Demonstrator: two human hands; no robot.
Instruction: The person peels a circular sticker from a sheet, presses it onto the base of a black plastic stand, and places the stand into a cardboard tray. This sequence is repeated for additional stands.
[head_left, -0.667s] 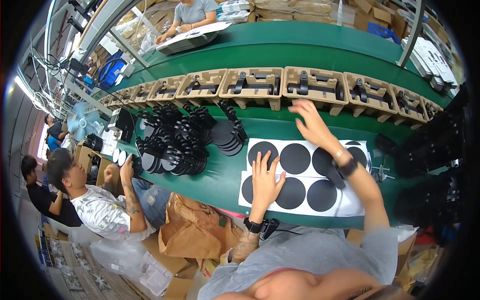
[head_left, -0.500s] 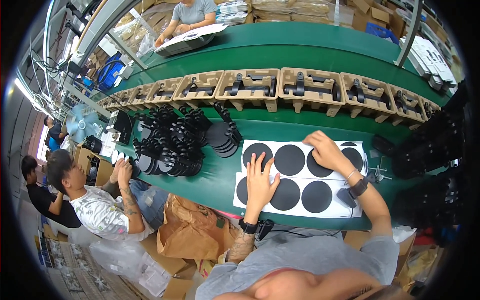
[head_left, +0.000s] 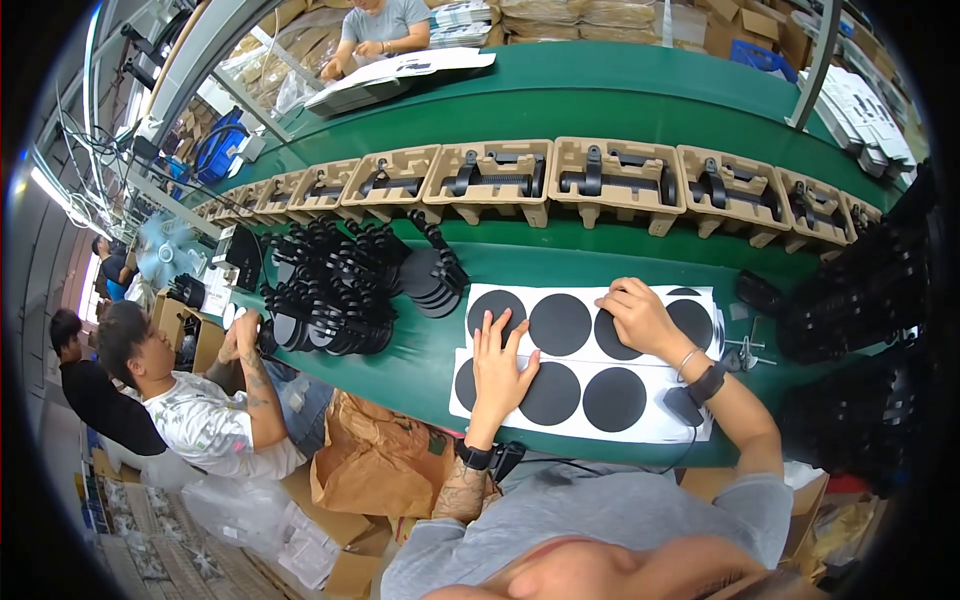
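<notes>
Left hand (head_left: 503, 370) lies flat, fingers spread, pinning the white backing sheet of round black adhesive pads (head_left: 585, 362) to the green desk (head_left: 420, 350). Right hand (head_left: 643, 315) has fingers curled narrow at the edge of one black disc (head_left: 612, 333) in the top row. Best bet, I'd say: keep that sheet pinned and peel slowly from the edge. Tan moulded pulp trays (head_left: 610, 178) holding black parts line the belt behind; brown cardboard boxes (head_left: 735, 25) are stacked at the far top.
</notes>
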